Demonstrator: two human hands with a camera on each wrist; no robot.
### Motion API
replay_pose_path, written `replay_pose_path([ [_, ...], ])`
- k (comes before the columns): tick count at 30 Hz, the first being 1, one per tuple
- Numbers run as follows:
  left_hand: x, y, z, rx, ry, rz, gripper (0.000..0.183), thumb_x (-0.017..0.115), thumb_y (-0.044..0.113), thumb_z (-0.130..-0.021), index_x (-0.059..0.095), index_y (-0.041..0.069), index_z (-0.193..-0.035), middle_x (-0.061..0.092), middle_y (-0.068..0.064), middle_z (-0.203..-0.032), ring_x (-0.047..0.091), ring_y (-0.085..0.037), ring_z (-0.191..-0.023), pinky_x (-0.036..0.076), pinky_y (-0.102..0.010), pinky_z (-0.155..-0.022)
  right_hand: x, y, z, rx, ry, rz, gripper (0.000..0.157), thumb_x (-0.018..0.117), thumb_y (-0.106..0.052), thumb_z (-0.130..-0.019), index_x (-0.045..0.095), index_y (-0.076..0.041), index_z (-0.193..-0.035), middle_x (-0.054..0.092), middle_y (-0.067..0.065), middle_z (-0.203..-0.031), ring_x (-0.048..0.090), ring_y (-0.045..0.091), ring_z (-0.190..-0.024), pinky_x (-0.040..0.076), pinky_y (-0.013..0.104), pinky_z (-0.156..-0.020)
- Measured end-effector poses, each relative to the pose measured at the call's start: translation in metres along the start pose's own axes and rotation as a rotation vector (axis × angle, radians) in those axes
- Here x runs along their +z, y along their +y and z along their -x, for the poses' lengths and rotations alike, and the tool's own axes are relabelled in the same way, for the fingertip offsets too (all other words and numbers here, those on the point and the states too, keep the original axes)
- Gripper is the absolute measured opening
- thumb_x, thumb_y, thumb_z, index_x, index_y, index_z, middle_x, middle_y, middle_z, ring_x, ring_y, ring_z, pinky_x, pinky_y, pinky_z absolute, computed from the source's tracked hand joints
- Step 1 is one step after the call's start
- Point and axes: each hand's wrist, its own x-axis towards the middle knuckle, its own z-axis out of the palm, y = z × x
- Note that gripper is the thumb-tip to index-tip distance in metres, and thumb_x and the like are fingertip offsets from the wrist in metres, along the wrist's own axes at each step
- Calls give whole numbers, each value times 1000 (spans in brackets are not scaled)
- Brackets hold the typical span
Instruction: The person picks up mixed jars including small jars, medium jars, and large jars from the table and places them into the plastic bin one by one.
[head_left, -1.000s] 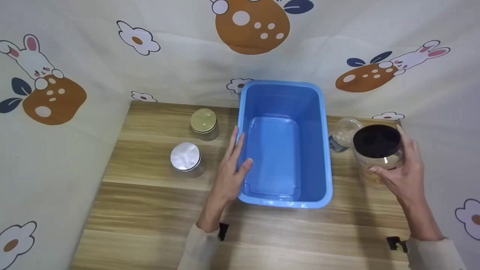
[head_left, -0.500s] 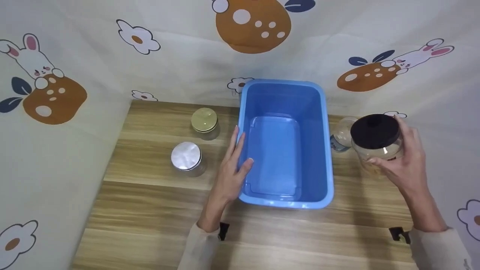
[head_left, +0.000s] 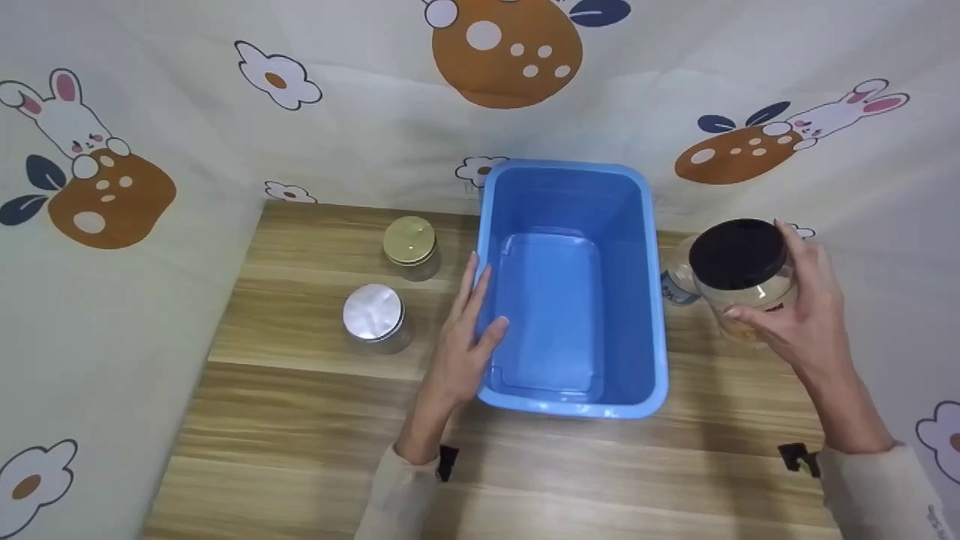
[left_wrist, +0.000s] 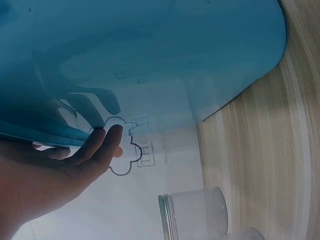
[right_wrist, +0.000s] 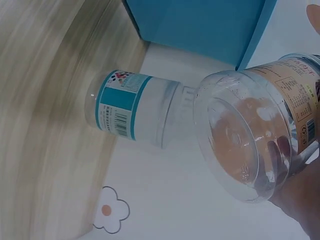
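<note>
My left hand [head_left: 457,349] rests on the left rim of a blue plastic bin [head_left: 555,315], fingers fairly straight along the rim and thumb over the inner side. In the left wrist view its fingers [left_wrist: 102,145] show beside the bin's outer wall. On the right, my right hand [head_left: 802,319] grips a clear plastic jar [head_left: 742,300] with a black lid. The right wrist view shows the jar's round base, raised off the table, and an orange printed label [right_wrist: 295,90]. Behind it stands a smaller clear bottle [right_wrist: 135,107] with a blue and white label, partly hidden in the head view.
Left of the bin stand two clear jars, one with a gold lid [head_left: 409,240], one with a silver lid [head_left: 373,311]. The wooden table [head_left: 300,420] meets a patterned cloth wall [head_left: 360,142] close behind the bin; cloth also hangs at both sides.
My right hand has lifted the black-lidded jar and brought it slightly back and left, over more of the smaller bottle. My left hand and the bin have stayed in place.
</note>
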Motion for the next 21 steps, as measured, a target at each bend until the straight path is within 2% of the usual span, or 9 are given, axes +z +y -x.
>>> replay_pose_path([
  [6,0,0,-1,-6,0,-1,68,43,50,-104,21,17,-160,7,1,-167,17,-17,-150,23,-50,-118,3,-10,-12,-28,-35,28,114,97,-39,-54,43,-15,-151,44,-20,-122,46,5,-110,33,19,-96],
  [10,0,1,-2,-18,-4,0,71,44,48,-104,17,15,-160,5,4,-167,14,-16,-151,20,-50,-119,5,-12,-15,-33,-49,58,115,98,-34,-53,42,-15,-152,42,-18,-120,44,1,-112,31,18,-97],
  [13,0,2,-3,-27,-7,-2,73,42,52,-103,16,15,-160,4,4,-167,13,-15,-151,19,-50,-119,7,-13,-17,-23,-58,88,116,99,-30,-52,42,-16,-152,49,-1,-120,44,0,-111,32,19,-97],
  [17,0,0,-2,-16,-2,-1,73,43,51,-103,16,14,-160,6,0,-168,13,-15,-151,19,-49,-119,8,-16,-20,-20,-75,115,116,99,-30,-52,42,-18,-152,49,21,-122,43,6,-111,33,21,-93],
  [19,0,-1,-1,-7,1,0,72,44,48,-104,16,13,-160,7,-1,-167,14,-15,-151,19,-47,-120,9,-16,-21,-28,-82,115,115,98,-33,-53,42,-18,-152,50,23,-123,45,13,-112,34,25,-93],
  [21,-1,-1,0,1,6,-1,71,45,45,-104,17,13,-160,8,-3,-167,14,-15,-151,19,-47,-120,11,-16,-23,-35,-92,103,114,97,-40,-54,43,-17,-152,50,25,-124,46,21,-113,37,35,-94],
])
